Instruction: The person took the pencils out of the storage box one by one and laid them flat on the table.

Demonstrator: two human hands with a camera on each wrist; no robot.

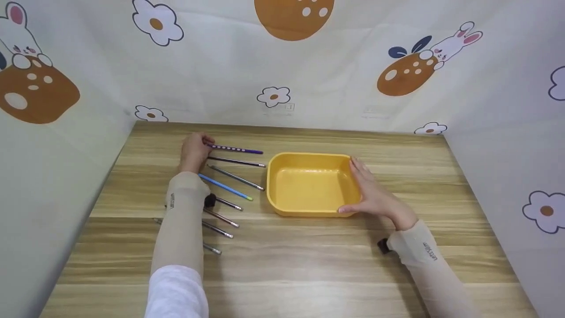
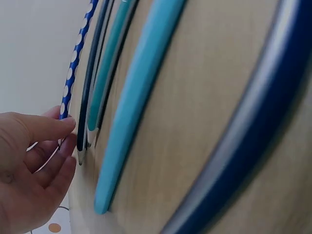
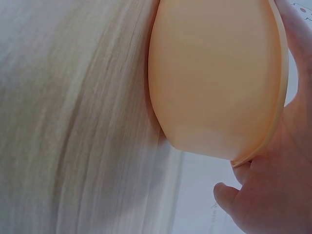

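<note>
At the far left of the table my left hand (image 1: 194,152) pinches a purple pencil with white dots (image 1: 238,150) between thumb and fingers near its end. The left wrist view shows this dotted pencil (image 2: 70,73) angled up from the fingertips. Just nearer lie a dark pencil (image 1: 238,162), a grey-green pencil (image 1: 238,178) and a light blue pencil (image 1: 225,187) with a green end. With thumb at the front corner and fingers at the back, my right hand (image 1: 377,198) holds the right end of a yellow box (image 1: 304,190). Nothing lies inside the box.
Several more pencils (image 1: 222,217) lie in a rough row, partly hidden under my left forearm. The wood-grain table (image 1: 309,274) meets a patterned cloth wall (image 1: 220,79) at the back and both sides.
</note>
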